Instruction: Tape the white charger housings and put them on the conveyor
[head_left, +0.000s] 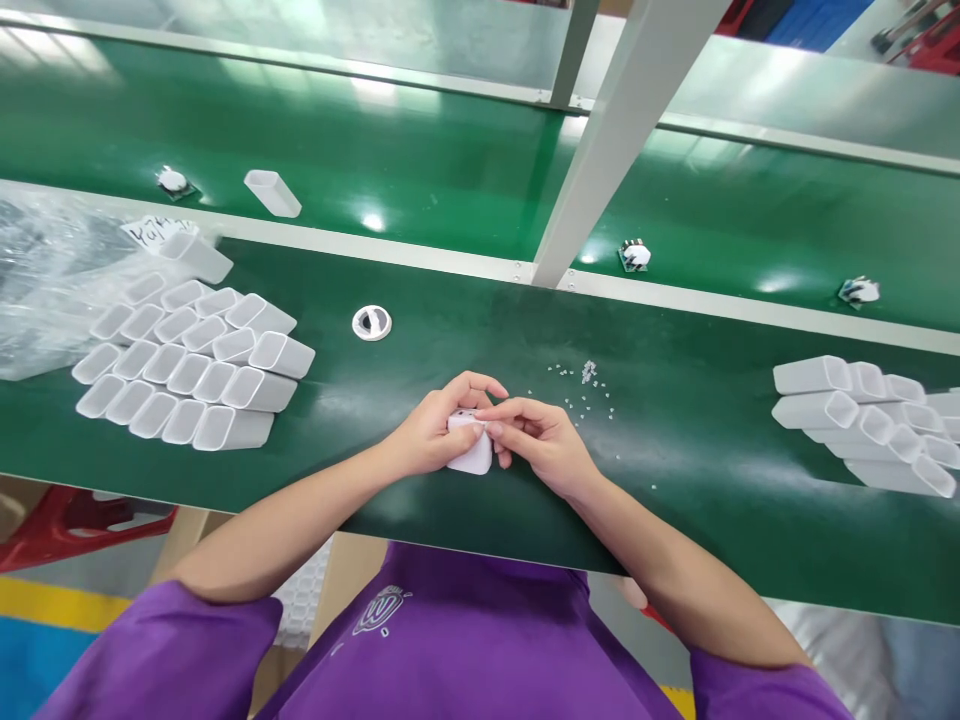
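Observation:
My left hand (433,432) is closed around a white plastic housing (472,458), a small rounded box held upright just above the near part of the bench. Small dark openings show on its top end. My right hand (541,440) meets it from the other side, thumb and forefinger pinched together at the top edge. Whatever sits between those fingertips is too small or hidden to make out. Just beyond my right hand, tiny clear pieces (589,372) lie in a loose heap, with several more scattered around it.
White hollow housings (251,425) lie stacked in rows at left, beside a clear plastic bag (45,280). More housings (814,375) lie at right. A white roll (372,323) rests mid-bench. A metal post (592,170) rises by the green belt (420,160), which carries small circuit assemblies (634,256).

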